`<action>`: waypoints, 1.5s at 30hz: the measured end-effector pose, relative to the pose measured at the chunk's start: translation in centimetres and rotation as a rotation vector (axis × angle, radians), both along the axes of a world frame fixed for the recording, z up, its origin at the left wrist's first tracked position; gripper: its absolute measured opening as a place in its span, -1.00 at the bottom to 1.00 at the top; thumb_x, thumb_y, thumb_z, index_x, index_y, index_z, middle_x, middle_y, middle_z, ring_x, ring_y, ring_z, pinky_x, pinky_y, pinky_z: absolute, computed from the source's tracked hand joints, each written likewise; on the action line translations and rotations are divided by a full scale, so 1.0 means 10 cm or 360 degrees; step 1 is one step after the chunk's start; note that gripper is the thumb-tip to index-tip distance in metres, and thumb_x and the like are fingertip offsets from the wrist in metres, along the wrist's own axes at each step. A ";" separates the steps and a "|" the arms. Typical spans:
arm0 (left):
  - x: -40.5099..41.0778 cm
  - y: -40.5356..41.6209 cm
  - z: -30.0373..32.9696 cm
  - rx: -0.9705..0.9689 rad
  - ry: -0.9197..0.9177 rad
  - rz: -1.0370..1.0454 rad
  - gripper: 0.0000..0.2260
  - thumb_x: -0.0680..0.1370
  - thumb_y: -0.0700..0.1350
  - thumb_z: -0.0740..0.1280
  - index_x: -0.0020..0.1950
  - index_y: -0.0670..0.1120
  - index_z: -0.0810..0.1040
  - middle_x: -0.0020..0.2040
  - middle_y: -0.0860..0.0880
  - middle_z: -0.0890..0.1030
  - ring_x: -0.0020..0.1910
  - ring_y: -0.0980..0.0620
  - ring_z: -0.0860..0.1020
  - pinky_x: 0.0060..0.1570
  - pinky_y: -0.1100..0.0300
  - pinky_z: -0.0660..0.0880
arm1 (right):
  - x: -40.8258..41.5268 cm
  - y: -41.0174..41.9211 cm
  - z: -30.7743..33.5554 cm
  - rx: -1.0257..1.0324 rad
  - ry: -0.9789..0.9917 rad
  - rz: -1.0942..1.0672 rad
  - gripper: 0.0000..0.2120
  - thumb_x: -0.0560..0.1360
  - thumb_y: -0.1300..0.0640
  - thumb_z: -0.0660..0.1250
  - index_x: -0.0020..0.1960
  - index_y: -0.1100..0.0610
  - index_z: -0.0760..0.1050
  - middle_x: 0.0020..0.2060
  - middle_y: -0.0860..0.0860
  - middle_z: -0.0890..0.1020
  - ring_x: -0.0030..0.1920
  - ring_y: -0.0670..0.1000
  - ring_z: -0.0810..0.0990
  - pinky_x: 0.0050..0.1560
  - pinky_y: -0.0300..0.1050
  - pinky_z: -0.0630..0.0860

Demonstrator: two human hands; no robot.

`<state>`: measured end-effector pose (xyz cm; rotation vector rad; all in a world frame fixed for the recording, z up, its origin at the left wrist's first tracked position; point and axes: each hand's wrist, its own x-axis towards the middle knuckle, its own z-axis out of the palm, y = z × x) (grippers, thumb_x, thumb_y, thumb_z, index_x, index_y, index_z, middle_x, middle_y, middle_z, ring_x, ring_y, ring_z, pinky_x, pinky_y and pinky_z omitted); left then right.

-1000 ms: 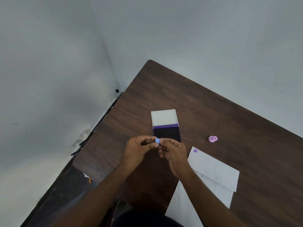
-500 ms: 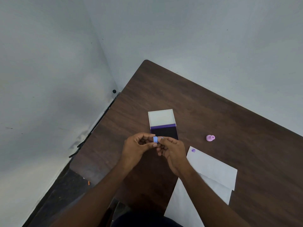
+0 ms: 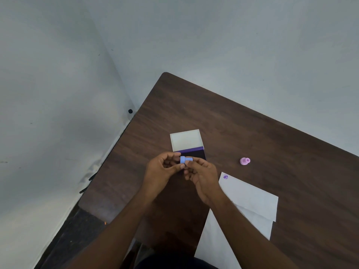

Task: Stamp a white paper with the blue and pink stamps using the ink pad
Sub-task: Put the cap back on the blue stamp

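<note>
Surface (image 3: 252,133): dark wood, far-left corner rounded, pushed into the wall corner.

White paper (image 3: 250,197): folded sheet at the near-right part of the surface, long axis running from near edge toward the middle, one purple print (image 3: 225,177) already on its far-left corner. Thin, floppy, light; judge it will slide under a stamp press unless the free hand pins a bare margin.

Ink pad (image 3: 189,150): mid-surface, lid folded back flat toward the far edge, dark pad face up, near end partly hidden by the hands. Rigid, flat, should stay put under a light press.

Left hand (image 3: 161,171) and right hand (image 3: 204,177): both raised over the near end of the pad, fingertips meeting, both pinched shut on the same item.

Blue stamp (image 3: 185,159): held between the two grips, above the pad. Long axis roughly horizontal, left to right; wider disc end toward the left hand, narrower barrel toward the right. Which end carries the die is hard to say from here. Small hard plastic, very light, smooth; take it by the barrel with thumb and two fingers, keep skin off the inked face.

Pink stamp (image 3: 244,161): lying on its side, mid-surface, right of the pad and just beyond the paper's far corner, knob end pointing right. Same build, likely rolls if nudged.
</note>
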<state>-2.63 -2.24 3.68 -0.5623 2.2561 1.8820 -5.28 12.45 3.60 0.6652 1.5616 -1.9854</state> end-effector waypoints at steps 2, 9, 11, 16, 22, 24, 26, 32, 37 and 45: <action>-0.07 0.05 0.00 -0.0017 -0.0015 -0.0020 -0.67 0.41 -0.13 0.50 0.15 -0.03 0.58 -0.05 0.06 0.68 -0.10 0.14 0.65 -0.08 0.30 0.58 | -0.06 0.05 0.01 0.0121 0.0025 -0.0003 -0.81 0.46 0.23 0.41 0.06 0.24 0.62 -0.21 0.22 0.68 -0.31 0.07 0.58 -0.25 -0.06 0.56; -0.33 0.39 0.05 -0.0091 0.0052 -0.0177 -0.69 0.43 -0.13 0.49 0.15 -0.05 0.58 -0.10 0.06 0.68 -0.16 0.20 0.63 -0.13 0.40 0.54 | -0.27 0.40 0.13 0.0645 0.0250 0.0137 -0.75 0.43 0.14 0.45 0.08 0.18 0.59 -0.21 0.05 0.68 -0.32 -0.04 0.63 -0.30 -0.26 0.60; -0.39 0.50 0.04 -0.0110 0.0033 -0.0218 -0.71 0.45 -0.13 0.47 0.16 -0.03 0.58 -0.11 0.06 0.67 -0.16 0.18 0.63 -0.11 0.38 0.55 | -0.31 0.52 0.13 0.0815 0.0317 0.0151 -0.75 0.41 0.08 0.47 0.06 0.15 0.60 -0.22 0.01 0.67 -0.28 -0.03 0.64 -0.26 -0.23 0.62; -0.51 0.79 0.00 -0.0215 -0.0065 -0.0304 -0.74 0.48 -0.12 0.44 0.15 0.01 0.58 -0.11 0.12 0.66 -0.15 0.21 0.62 -0.11 0.39 0.55 | -0.44 0.82 0.03 0.1369 0.0568 0.0200 -0.81 0.44 0.02 0.43 -0.08 0.15 0.63 -0.25 -0.03 0.65 -0.23 -0.06 0.60 -0.12 -0.25 0.53; -0.60 1.10 -0.11 -0.0443 -0.0166 -0.0466 -0.78 0.56 -0.11 0.33 0.20 -0.02 0.57 0.11 0.05 0.64 -0.07 0.24 0.55 -0.07 0.45 0.45 | -0.62 1.11 -0.13 0.2006 0.0675 0.0466 -0.80 0.47 -0.05 0.32 -0.18 0.06 0.60 -0.20 -0.03 0.63 -0.11 -0.04 0.50 -0.03 -0.12 0.46; -0.63 1.19 -0.13 -0.0562 -0.0196 -0.0533 -0.75 0.58 -0.10 0.29 0.25 -0.05 0.54 0.15 0.02 0.61 -0.04 0.21 0.52 -0.17 0.51 0.33 | -0.63 1.15 -0.16 0.2112 0.0648 0.0521 -0.79 0.48 -0.03 0.27 -0.18 0.08 0.57 -0.13 -0.01 0.59 -0.03 -0.03 0.42 0.02 -0.09 0.40; -0.67 1.26 -0.20 -0.0658 -0.0222 -0.0553 -0.74 0.60 -0.09 0.26 0.27 -0.09 0.53 0.17 -0.03 0.60 0.01 0.14 0.52 -0.06 0.42 0.32 | -0.64 1.16 -0.19 0.2192 0.0628 0.0599 -0.77 0.49 -0.03 0.25 -0.18 0.10 0.55 -0.09 0.01 0.56 0.01 0.00 0.40 0.08 -0.05 0.36; -0.83 1.39 -0.27 -0.0704 -0.0364 -0.0733 -0.75 0.60 -0.11 0.25 0.27 -0.09 0.49 0.22 -0.06 0.57 0.13 0.09 0.52 0.14 0.33 0.40 | -0.67 1.18 -0.31 0.2247 0.0614 0.0716 -0.73 0.50 -0.07 0.23 -0.09 0.11 0.56 0.06 0.03 0.56 0.14 0.05 0.41 0.21 0.02 0.32; -0.83 1.38 -0.30 -0.0800 -0.0438 -0.0710 -0.74 0.62 -0.08 0.21 0.27 -0.12 0.49 0.23 -0.09 0.56 0.19 -0.01 0.53 0.14 0.29 0.37 | -0.68 1.18 -0.35 0.2223 0.0581 0.0732 -0.73 0.51 -0.08 0.22 -0.01 0.08 0.55 0.13 0.04 0.55 0.18 0.07 0.41 0.25 0.03 0.32; -0.71 1.35 -0.22 -0.0545 -0.0303 -0.0505 -0.73 0.60 -0.09 0.26 0.27 -0.10 0.54 0.18 -0.05 0.61 -0.02 0.16 0.50 0.00 0.31 0.39 | -0.64 1.29 -0.28 0.2101 0.0511 0.0638 -0.71 0.46 0.07 0.36 0.18 0.04 0.51 0.25 0.07 0.47 0.27 0.11 0.35 0.29 0.02 0.35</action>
